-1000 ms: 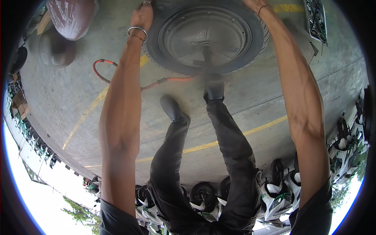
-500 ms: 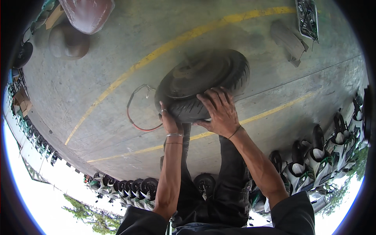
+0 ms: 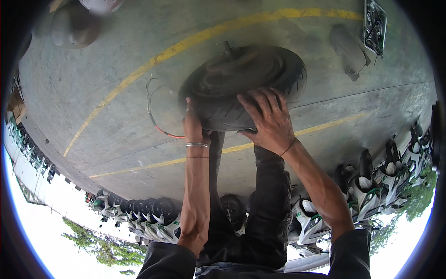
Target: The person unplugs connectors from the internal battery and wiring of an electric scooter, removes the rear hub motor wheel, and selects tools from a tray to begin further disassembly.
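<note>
We've got left hand [image 3: 194,124] and right hand [image 3: 270,120] clamped on the tilted wheel [image 3: 246,79], near edge; orange cable [image 3: 169,134] curves left.

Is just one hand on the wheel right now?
No, the left hand and the right hand are both on the near side of the wheel.
</note>
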